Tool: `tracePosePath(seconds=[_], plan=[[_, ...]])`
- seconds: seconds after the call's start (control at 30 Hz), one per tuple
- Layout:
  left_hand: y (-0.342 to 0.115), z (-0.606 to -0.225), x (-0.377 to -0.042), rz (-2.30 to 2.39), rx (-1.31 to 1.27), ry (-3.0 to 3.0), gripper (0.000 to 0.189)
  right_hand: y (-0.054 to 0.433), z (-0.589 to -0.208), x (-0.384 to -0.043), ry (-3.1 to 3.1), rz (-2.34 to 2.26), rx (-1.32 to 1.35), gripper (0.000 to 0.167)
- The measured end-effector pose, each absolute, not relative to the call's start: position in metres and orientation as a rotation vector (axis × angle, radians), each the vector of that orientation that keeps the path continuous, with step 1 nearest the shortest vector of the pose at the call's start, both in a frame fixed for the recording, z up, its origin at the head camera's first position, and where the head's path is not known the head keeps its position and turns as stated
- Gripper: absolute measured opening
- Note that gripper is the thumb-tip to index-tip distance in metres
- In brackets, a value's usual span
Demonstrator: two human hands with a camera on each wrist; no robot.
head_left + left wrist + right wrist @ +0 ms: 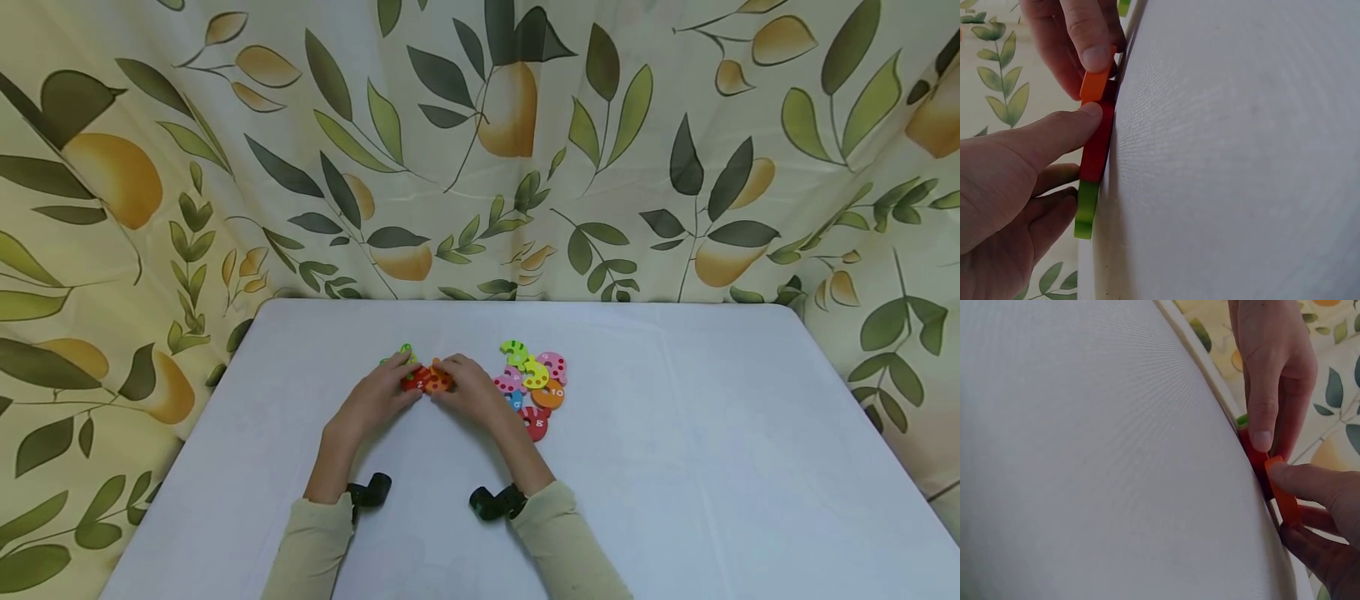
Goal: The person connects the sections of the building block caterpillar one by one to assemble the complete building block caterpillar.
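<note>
Near the far middle of the table, my left hand [375,402] holds a red puzzle piece [415,382] marked with a number, between thumb and fingers. A light green piece [406,352] adjoins its far side, partly hidden by that hand. Just right of the red piece, my right hand [474,392] pinches an orange spotted puzzle piece [439,379]. In the left wrist view the orange piece [1094,86] overlaps the end of the red piece [1096,149]. The right wrist view shows the orange piece [1284,497] tilted, its edge beside the red one.
Right of my right hand lies a cluster of numbered pieces: a lime one [514,352], a yellow one [536,374], an orange 10 [548,394], a red 8 [535,423], plus pink and blue ones. A white cloth covers the table [675,467]; a leaf-patterned curtain [465,167] hangs behind.
</note>
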State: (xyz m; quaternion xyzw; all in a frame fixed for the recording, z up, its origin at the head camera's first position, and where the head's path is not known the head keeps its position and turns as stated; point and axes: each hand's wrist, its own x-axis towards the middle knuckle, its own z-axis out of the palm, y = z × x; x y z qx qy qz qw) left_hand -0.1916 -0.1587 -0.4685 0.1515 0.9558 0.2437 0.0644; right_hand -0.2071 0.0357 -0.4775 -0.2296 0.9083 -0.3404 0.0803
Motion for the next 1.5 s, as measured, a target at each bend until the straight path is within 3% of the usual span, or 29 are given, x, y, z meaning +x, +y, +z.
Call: tracePosePath(seconds=[0.97,1.5], plan=[[-0.155,-0.469,-0.182,0.741,0.422,2.913,0.052,0.042,-0.477,-0.199,2.636,-1.002,-0.761,0.052],[-0.159,-0.461,-0.180,0.744,0.340,2.872,0.049,0.087,-0.461,-0.212,2.586,-1.239,-0.525,0.047]])
